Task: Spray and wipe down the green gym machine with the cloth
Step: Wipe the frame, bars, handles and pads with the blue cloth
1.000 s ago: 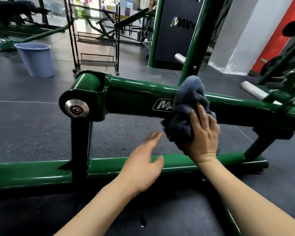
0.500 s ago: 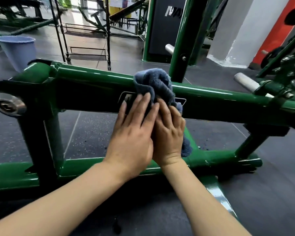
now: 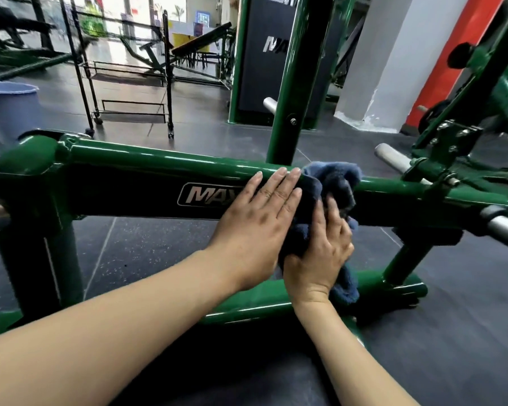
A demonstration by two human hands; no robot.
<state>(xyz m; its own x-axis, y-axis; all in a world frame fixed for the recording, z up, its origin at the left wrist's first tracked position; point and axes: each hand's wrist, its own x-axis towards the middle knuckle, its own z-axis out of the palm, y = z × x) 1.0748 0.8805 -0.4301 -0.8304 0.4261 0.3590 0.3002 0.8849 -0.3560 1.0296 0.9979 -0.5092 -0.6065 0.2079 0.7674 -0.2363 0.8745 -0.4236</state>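
The green gym machine's horizontal bar point(image 3: 147, 162) runs left to right across the view, just ahead of both hands, with its logo plate point(image 3: 208, 194) left of them. The left hand point(image 3: 255, 227) lies flat, fingers straight, pressing the bar's front face and the near edge of the blue cloth point(image 3: 332, 180). To its right, the right hand point(image 3: 320, 253) grips the bunched cloth against the bar, beside the upright post point(image 3: 294, 83). Since the bar's long axis runs sideways, the next wipe likely travels along it; the right hand is nearer the uncovered stretch toward the silver peg point(image 3: 393, 156).
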